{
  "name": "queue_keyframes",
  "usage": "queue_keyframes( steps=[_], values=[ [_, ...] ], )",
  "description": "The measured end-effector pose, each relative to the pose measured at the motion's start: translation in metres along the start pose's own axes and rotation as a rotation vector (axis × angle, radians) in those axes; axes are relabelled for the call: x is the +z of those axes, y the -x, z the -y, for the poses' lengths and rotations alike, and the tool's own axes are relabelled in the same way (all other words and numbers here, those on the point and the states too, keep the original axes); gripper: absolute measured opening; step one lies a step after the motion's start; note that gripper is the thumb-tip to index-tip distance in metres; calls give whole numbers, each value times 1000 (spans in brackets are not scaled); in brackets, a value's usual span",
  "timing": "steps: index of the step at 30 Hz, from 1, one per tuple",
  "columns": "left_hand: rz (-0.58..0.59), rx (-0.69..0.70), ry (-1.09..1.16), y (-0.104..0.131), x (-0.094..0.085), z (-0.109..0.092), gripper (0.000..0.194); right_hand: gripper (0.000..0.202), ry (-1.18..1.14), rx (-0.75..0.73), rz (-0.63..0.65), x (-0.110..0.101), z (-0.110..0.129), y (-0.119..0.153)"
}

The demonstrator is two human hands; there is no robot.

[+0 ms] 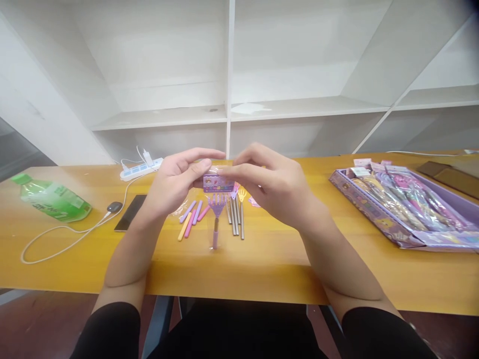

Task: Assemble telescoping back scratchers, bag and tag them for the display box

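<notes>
A purple back scratcher point(217, 205) with a claw head hangs upright in a clear bag, below a purple printed header card point(218, 183). My left hand point(181, 174) is closed at the card's left side, thumb on top. My right hand point(273, 184) pinches the card's upper right side; its fingertips partly cover the edge. Behind the bag, several loose purple, pink and yellow handles point(191, 220) lie on the left. Several metal rods with coloured claw heads point(235, 217) lie on the right. Pink cards point(253, 202) peek out beside my right hand.
At the left lie a green bottle point(52, 199), a white cable point(80, 232), a dark phone point(130, 213) and a power strip point(141, 169). A purple display box point(377, 219) of bagged back scratchers stands right, near a brown tray point(449, 174). White shelves point(228, 60) rise behind the table point(243, 274).
</notes>
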State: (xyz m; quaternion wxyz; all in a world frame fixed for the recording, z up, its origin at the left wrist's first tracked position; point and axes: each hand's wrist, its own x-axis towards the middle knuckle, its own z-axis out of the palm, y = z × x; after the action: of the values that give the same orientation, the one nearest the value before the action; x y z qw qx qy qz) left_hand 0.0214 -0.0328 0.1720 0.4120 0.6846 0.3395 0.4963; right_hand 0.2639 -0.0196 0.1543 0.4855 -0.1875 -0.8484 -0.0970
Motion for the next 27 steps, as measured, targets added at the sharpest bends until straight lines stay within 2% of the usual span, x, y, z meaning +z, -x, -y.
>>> queue_keyframes(
  steps=[5, 13, 18, 21, 24, 27],
  values=[
    [-12, 43, 1, 0, 2, 0, 28, 39, 1, -19, 15, 0, 1, 0],
    [-52, 58, -60, 1, 3, 0, 34, 19, -73, -27, 78, 0, 0, -1],
    [-70, 86, -95, 2, 4, 1, 36, 21, -92, -30, 117, -1, 0, 0],
    [-53, 83, -42, 2, 6, 2, 35, 25, -112, 31, 72, 2, 1, -2],
    [-32, 63, -6, 1, 10, 2, 37, 42, -183, 116, 19, 5, -1, -4],
    [-15, 52, 13, 0, 12, 3, 39, 39, -237, 152, 15, 7, -6, -5]
  ],
)
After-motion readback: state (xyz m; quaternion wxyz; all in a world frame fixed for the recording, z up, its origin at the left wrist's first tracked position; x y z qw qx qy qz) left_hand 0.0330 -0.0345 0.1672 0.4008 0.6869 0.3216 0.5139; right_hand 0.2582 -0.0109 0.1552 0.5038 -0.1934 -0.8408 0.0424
